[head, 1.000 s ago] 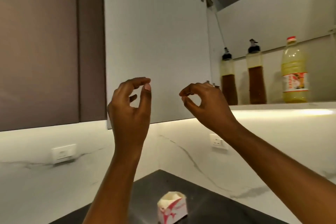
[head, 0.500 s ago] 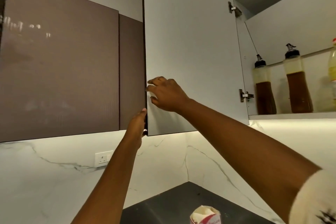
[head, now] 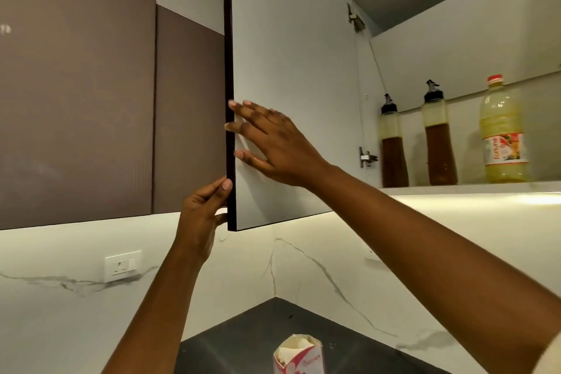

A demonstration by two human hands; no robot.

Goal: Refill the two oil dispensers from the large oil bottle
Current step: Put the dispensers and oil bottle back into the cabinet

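Observation:
Two tall oil dispensers with black pour spouts stand on the open cabinet shelf (head: pixel 473 190): the left dispenser (head: pixel 393 143) and the right dispenser (head: pixel 438 136), both partly filled with dark oil. Beside them on the right stands the large oil bottle (head: pixel 502 130), yellow with a red cap. The cabinet door (head: pixel 291 70) is swung open, edge-on to me. My left hand (head: pixel 202 212) pinches the door's dark lower edge. My right hand (head: pixel 273 143) lies with straight fingers flat on the door's inner face near that edge.
Brown closed cabinet fronts (head: pixel 91 106) fill the left. A white marble backsplash with a wall socket (head: pixel 122 263) runs below. A dark countertop (head: pixel 243 340) in the corner carries an opened red-and-white carton (head: pixel 297 357). Door hinges (head: pixel 365 157) sit at the cabinet side.
Both hands went from hanging free in front of the door to its outer edge. The door has swung wider, and the large bottle has come back into sight.

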